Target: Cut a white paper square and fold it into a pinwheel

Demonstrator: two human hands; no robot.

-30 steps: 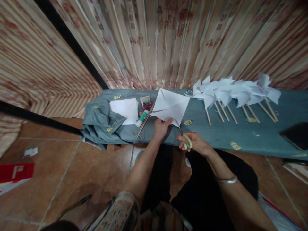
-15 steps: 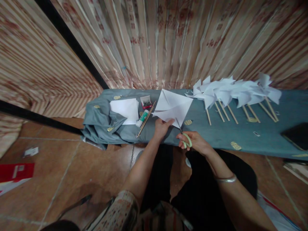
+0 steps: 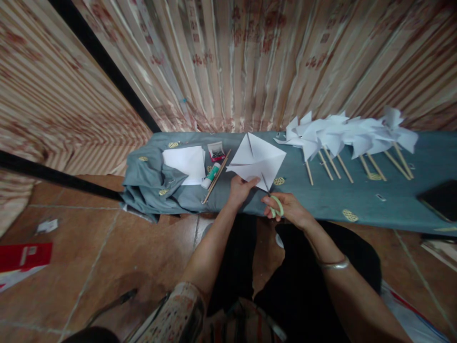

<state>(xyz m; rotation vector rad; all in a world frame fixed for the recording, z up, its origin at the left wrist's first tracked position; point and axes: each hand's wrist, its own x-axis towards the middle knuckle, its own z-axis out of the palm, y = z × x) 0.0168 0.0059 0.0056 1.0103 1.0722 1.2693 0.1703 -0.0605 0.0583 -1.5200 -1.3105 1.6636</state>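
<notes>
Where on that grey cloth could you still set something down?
Bare cloth lies between the scissors in the right hand and the dark object, below the pinwheels. Crowded: around the glue stick, paper stack and the sheet the left hand holds.

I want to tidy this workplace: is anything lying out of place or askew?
Yes. The grey-blue cloth is bunched and hanging off the table's left end, and a red booklet with paper scraps lies on the floor.
</notes>
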